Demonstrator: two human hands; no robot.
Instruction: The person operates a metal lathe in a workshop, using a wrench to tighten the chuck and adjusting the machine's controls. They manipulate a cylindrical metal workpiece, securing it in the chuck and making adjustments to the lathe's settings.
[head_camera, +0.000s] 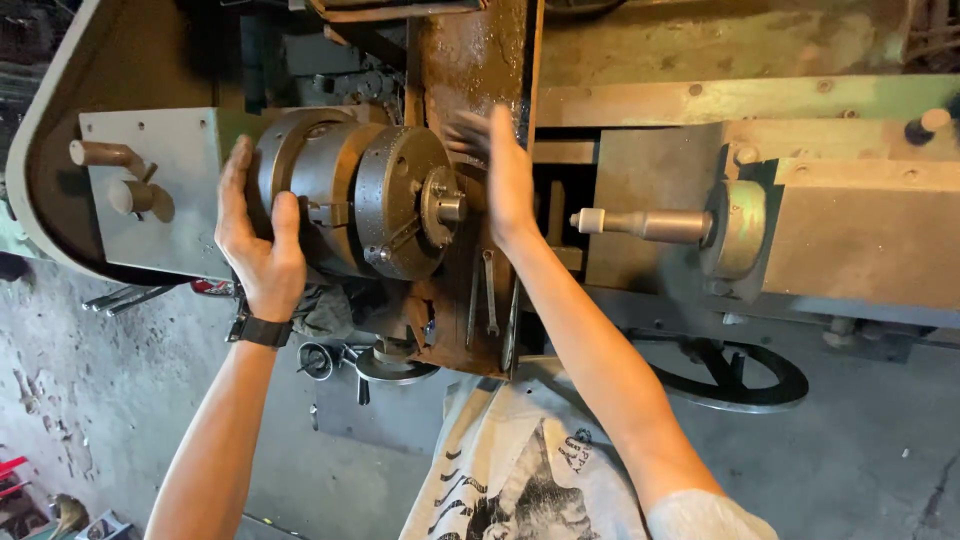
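A grey metal lathe chuck (385, 195) sits at the middle left, with a small round workpiece (447, 207) clamped in its jaws. My left hand (255, 235) grips the chuck's rear rim, thumb and fingers wrapped round it. Just right of the chuck face, my right hand (508, 175) is raised with its fingers stretched out and blurred; it holds nothing that I can see. The tailstock spindle (640, 224) points toward the chuck from the right, with a gap between them.
A rusty carriage plate (470, 60) lies behind my right hand, with two spanners (489, 290) resting on it. Levers (110, 155) stick out of the headstock at left. A dark handwheel (735, 375) sits low right. Concrete floor lies below.
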